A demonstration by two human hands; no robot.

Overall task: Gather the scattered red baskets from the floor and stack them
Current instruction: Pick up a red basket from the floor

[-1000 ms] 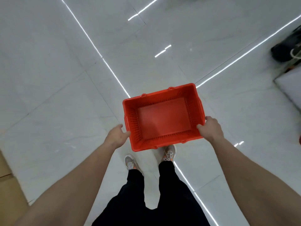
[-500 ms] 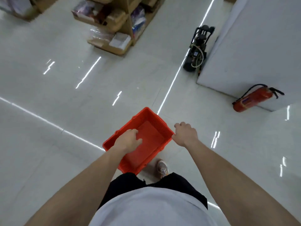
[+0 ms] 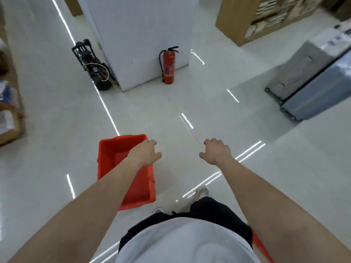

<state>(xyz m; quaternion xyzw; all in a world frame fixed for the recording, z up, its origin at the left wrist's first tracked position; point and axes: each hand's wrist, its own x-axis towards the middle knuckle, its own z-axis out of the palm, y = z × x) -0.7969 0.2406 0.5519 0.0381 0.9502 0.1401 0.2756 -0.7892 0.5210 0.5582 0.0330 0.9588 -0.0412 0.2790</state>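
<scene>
A red plastic basket (image 3: 114, 154) hangs low at my left side, above the white floor, its open top facing up. My left hand (image 3: 144, 153) is closed over its right rim and carries it alone. My right hand (image 3: 215, 151) is held out in front of me, apart from the basket, with loosely bent fingers and nothing in it. A red sliver (image 3: 261, 247) shows at the bottom right behind my hip; I cannot tell what it is.
A white pillar (image 3: 140, 35) stands ahead with a red fire extinguisher (image 3: 169, 67) at its foot and a black wheeled machine (image 3: 93, 69) at its left. Two suitcases (image 3: 307, 82) stand on the right, wooden shelves (image 3: 266, 16) at the far right, another shelf (image 3: 9, 114) on the left.
My right hand has let go of the basket, which swung from in front of me to my left side, carried by the left hand only. My view turned toward the pillar.
</scene>
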